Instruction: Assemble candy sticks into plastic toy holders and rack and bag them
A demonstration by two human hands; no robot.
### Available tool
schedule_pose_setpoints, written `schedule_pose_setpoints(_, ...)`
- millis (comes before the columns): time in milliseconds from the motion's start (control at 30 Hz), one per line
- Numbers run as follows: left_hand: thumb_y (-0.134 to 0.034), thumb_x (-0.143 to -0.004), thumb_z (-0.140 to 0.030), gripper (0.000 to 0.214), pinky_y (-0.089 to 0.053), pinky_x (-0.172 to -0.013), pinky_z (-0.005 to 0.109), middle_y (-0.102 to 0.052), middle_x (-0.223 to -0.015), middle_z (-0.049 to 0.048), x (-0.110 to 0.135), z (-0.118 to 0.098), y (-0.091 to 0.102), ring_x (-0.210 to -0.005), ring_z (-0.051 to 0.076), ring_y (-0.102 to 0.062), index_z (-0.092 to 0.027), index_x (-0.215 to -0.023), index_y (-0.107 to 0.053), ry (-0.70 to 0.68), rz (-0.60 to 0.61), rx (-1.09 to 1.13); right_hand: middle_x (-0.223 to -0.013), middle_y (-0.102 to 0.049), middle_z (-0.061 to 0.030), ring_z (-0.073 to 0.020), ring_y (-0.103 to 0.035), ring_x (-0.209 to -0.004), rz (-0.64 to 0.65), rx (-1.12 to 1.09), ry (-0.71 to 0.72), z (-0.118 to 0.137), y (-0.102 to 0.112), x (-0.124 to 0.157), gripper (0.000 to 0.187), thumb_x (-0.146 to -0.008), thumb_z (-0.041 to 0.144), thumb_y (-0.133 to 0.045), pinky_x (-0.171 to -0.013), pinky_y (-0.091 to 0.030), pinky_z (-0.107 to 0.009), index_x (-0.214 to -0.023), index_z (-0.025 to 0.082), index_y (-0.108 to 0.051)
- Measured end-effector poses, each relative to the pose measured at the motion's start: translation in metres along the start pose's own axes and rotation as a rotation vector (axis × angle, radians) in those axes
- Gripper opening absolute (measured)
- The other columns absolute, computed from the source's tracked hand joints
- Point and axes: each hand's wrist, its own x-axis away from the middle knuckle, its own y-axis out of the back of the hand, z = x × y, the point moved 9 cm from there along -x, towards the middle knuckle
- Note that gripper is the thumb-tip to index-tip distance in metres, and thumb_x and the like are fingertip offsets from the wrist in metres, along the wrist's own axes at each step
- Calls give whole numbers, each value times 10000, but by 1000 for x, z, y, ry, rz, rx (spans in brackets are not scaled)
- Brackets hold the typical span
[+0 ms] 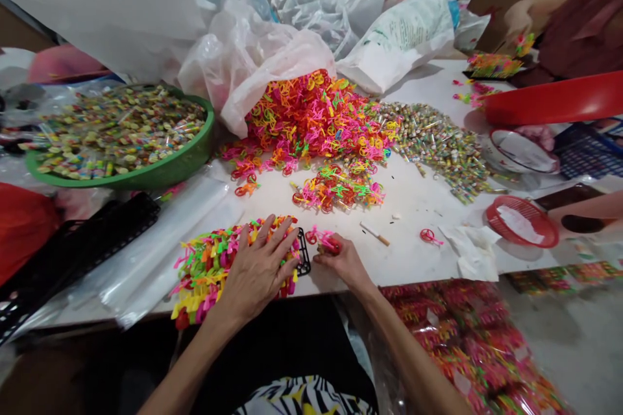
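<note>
Left hand open, flat on a heap of plastic toys, light and tangly, so better scooped in clumps; black rack just beside; right hand pinching a pink toy, thin, springy, easiest by the stem, just over the table.

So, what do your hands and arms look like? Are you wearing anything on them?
Your left hand and right hand are bare, with no gloves, rings or bracelets that I can see. Your left forearm and right forearm show no sleeves. Below them is a black, white and yellow striped garment.
</note>
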Motion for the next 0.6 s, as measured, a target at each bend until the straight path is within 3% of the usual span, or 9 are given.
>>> schedule_pose_setpoints(100,-313,-883,-423,450,-159,-1047,556,-330,-1411,-19,0,-1,-1,-1324,275,-217,-274,-1295,-417,-2,13,1,-496,-465,62,-94,-431,-465,19,69,72,5,-13,5,206,-636,270,-661,-469,-355,-219,-617,183,-474)
schedule_pose_setpoints(267,-316,-883,-420,451,-160,-1046,550,-320,-1416,-21,-1,0,-2,-1325,266,-216,-280,-1303,-402,3,17,1,-581,-532,34,-113,-485,-529,61,38,101,11,-33,9,169,-656,287,-629,-513,-402,-225,-661,178,-500)
schedule_pose_setpoints(433,-317,-881,-423,461,-156,-1038,563,-316,-1418,-20,-1,0,-3,-1323,281,-216,-277,-1313,-387,-5,15,5,-580,-504,38,-99,-435,-546,81,227,173,8,-35,10,135,-632,228,-624,-507,-363,-202,-595,160,-513)
schedule_pose_setpoints(600,-317,-880,-428,463,-136,-1046,560,-299,-1425,-30,-1,1,-5,-1326,282,-204,-277,-1312,-389,-4,22,11,-565,-510,32,-102,-447,-528,139,281,194,3,-36,6,120,-689,239,-560,-499,-352,-199,-610,162,-515)
